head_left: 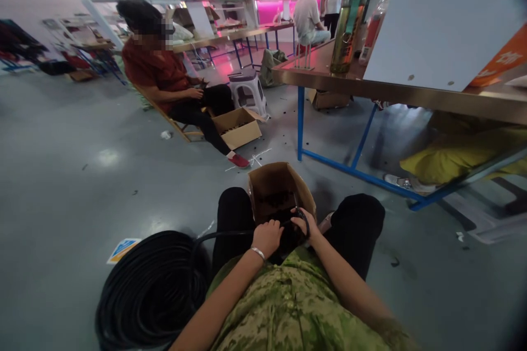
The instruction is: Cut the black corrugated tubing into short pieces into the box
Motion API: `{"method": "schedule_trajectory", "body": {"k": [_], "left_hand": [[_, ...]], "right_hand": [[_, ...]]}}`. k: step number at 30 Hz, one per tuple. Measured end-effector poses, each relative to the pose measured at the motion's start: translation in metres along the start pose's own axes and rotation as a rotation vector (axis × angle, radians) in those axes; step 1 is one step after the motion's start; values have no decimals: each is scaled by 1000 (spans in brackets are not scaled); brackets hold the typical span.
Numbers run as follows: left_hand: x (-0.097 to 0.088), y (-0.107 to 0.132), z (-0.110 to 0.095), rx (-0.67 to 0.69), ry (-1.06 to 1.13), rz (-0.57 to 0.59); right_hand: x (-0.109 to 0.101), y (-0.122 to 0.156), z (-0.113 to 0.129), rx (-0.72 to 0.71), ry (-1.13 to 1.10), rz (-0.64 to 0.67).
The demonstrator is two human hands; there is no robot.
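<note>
My left hand [267, 238] is closed around a black hose [230, 234], with a bracelet at its wrist. The hose runs left over my thigh to a large coil of black hose [123, 290] on the floor. Close beside it, my right hand [305, 224] grips what look like dark-handled scissors [303, 215], their thin blade pointing up and away from me. Both hands are over the near side of an open cardboard box [304, 184] between my knees. Dark pieces lie inside the box, too shadowed to make out singly. The hose's end is hard to see near the scissors.
A metal-edged table [321, 78] with blue legs stands at front right, bearing bottles [343, 38] and a white board [432, 16]. A seated person [154, 66] works by another cardboard box [242, 134]. A white stool [249, 90] stands behind. Yellow-green cloth [465, 153] shows at right.
</note>
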State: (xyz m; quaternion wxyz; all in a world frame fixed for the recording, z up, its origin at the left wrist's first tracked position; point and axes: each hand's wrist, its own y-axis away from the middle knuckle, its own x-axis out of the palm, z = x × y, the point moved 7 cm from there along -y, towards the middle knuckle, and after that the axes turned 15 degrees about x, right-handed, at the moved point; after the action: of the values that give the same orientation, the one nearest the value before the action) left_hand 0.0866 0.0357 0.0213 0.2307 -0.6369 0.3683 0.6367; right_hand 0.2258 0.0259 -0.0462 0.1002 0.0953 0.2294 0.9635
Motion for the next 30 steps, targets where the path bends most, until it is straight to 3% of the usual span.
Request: {"method": "schedule_trajectory", "body": {"k": [9, 14, 19, 24, 30], "left_hand": [[18, -12, -6, 65, 46, 116], [2, -11, 23, -198, 196, -34], [-17, -9, 45, -332, 249, -180], [-20, -5, 46, -331, 289, -212], [-17, -2, 45, -312, 295, -206]], "right_hand": [[2, 8, 8, -156, 226, -45], [3, 11, 14, -188, 205, -32], [7, 15, 9, -183, 477, -4], [16, 22, 5, -224, 709, 32], [20, 24, 6, -213, 722, 83]]}}
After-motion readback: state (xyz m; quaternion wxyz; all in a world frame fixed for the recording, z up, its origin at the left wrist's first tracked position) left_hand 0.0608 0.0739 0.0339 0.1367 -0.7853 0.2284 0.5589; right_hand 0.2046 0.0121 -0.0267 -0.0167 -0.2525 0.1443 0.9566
